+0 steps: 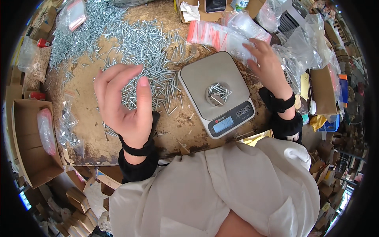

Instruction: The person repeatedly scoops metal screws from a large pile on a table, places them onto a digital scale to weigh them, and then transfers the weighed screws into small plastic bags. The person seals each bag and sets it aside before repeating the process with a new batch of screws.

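My left hand [125, 98] hovers over the near edge of a heap of silver screws [144, 51], thumb and curled fingers apart with nothing seen between them. A digital kitchen scale [197, 81] with a grey plate and a lit display stands right of it. On its plate sits a small round cup [218, 94] holding several screws. My right hand [267, 65] is beyond the scale's right side, fingers spread at the edge of clear zip bags [233, 41] with red strips. Whether its fingertips touch the bags I cannot tell.
An open cardboard box [35, 146] stands at the left with a plastic bag inside. Small bags of hardware [68, 124] lie on the worn wooden table [89, 148]. Crumpled clear plastic [308, 43] and another box [324, 91] crowd the right. A phone [215, 5] lies at the back.
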A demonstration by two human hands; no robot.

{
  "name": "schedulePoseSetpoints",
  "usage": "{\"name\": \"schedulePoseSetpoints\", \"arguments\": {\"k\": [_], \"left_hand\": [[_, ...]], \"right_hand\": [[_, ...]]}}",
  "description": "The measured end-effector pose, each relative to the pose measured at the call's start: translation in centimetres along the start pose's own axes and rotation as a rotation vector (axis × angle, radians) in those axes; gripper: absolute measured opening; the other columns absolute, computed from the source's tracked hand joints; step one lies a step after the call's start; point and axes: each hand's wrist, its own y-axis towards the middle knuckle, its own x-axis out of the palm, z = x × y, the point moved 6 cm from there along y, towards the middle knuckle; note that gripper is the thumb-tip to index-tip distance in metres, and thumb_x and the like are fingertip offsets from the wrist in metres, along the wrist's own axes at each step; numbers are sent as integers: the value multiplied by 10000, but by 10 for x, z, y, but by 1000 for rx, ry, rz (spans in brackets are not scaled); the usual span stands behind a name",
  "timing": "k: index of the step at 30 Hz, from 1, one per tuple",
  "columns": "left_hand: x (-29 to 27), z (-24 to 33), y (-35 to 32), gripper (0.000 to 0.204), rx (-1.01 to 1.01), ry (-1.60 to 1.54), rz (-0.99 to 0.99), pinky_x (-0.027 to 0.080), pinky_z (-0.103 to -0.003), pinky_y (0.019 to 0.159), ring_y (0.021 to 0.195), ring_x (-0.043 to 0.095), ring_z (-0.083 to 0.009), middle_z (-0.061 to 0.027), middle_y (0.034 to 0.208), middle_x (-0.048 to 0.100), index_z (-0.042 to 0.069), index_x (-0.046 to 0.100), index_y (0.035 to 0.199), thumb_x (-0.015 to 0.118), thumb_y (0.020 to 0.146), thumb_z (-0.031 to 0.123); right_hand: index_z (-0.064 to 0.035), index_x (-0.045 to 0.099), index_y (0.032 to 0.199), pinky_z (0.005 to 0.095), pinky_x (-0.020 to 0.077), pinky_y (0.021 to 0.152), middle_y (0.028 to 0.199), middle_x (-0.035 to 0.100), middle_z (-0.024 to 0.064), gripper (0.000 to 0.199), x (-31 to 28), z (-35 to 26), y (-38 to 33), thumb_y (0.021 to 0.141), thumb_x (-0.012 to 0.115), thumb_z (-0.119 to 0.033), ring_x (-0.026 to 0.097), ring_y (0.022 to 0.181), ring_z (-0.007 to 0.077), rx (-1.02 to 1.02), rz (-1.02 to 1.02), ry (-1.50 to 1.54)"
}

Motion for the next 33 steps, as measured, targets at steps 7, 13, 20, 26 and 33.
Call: {"name": "schedulePoseSetpoints", "arguments": {"k": [7,13,20,26,33], "left_hand": [[3,-4,-1,144,-30,3,-10,390,-431,1000,922,596,-234,-75,979,659,44,700,979,700,837,21],[9,-1,-5,116,9,1,-72,396,-444,997,890,595,-238,-62,944,658,60,705,930,704,823,17],[21,7,-8,130,21,-55,-197,466,-420,924,899,599,-262,-73,933,664,51,711,931,729,802,42],[45,43,-17,459,39,-408,-555,498,-403,855,987,642,-305,-111,1065,683,48,681,1163,826,760,212],[56,49,-35,140,-1,-648,-801,492,-364,593,697,650,-275,-71,841,676,54,673,922,764,831,108]], "right_hand": [[-45,668,1183,446,463,1008,1311,618,132,395,17,5,-30,789,700,-32,581,1169,378,20,-81,92],[-62,698,1019,422,519,780,1004,664,87,264,7,5,-38,760,704,-14,643,898,331,102,-67,117],[-37,688,972,416,507,666,854,607,108,233,-31,-20,-37,768,610,45,621,756,325,74,231,106],[-44,722,1051,365,451,563,729,565,74,427,-79,-116,-35,646,599,9,563,625,256,-280,97,735],[-28,709,1104,364,445,537,669,584,48,421,-72,-128,-35,708,586,42,569,557,246,-222,240,848]]}}
